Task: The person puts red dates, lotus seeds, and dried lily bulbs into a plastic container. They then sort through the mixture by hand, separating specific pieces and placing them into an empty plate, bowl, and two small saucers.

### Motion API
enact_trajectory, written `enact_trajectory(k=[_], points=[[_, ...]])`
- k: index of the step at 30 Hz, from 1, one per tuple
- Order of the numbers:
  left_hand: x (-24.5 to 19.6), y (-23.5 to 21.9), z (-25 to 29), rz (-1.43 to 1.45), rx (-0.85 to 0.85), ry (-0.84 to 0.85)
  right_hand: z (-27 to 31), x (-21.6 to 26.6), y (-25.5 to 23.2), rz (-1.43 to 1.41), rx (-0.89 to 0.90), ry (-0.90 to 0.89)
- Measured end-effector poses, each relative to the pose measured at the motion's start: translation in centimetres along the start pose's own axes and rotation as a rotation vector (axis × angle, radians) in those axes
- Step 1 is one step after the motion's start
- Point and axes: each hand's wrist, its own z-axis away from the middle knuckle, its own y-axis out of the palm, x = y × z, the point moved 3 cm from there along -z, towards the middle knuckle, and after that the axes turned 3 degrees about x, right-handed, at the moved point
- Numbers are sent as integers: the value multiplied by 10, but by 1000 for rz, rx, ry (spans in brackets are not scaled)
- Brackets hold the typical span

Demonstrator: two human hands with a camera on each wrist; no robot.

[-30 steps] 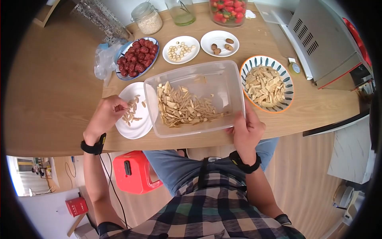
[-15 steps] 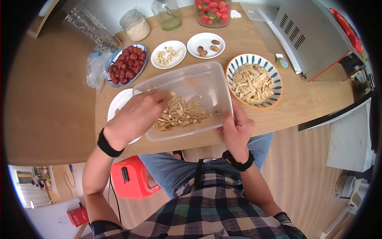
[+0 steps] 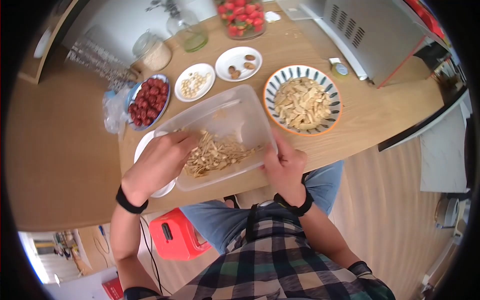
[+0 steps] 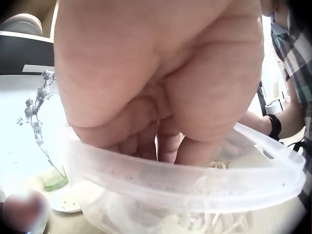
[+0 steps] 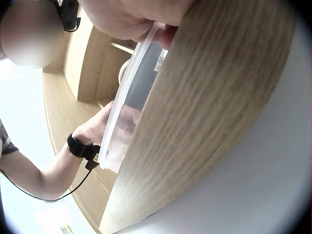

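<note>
Near the front edge of the wooden table point(image 3: 365, 117), one clear plastic container point(image 3: 239, 112) holds pale slivers point(image 3: 215, 155), too many to count. Two hands work at it: the right hand point(image 3: 287, 167) grips its right side, while the left hand point(image 3: 162, 160) reaches over the left rim, fingers down inside; whether they pinch a sliver, I cannot tell. Next to it, partly covered, sits one white plate point(image 3: 142, 145). Beyond are two small white dishes, one point(image 3: 242, 52) with four brown nuts point(image 3: 249, 65), the other point(image 3: 202, 92) with over a dozen pale beads point(image 3: 189, 86). One blue-rimmed plate point(image 3: 159, 116) carries many red dates point(image 3: 147, 102); one orange-rimmed bowl point(image 3: 334, 95), right, holds uncounted pale slices point(image 3: 302, 102). Farther back stand three glass vessels: a grain jar point(image 3: 155, 54), a vase point(image 3: 192, 37) and a strawberry jar point(image 3: 241, 20).
</note>
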Motion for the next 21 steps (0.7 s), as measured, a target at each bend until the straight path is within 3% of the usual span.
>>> enact_trajectory(k=[2,7,9,14,18,21], points=[[-4,-11,-2,93,-12,24,0,2,1,75,-21,-96],[-14,-31,-27,391,-25,-26,1,2,2,-16,-13,-69],[-16,-31,-39,326,-72,35,0,3,3,-39,-18,-99],[-7,-13,-45,199,102,85,0,4,2,-37,-5,-95],[-5,-16,-42,190,129,85,-1,6,2,-30,-15,-107],[-14,-35,-54,234,-36,125,-1,7,1,-9,-23,-131]])
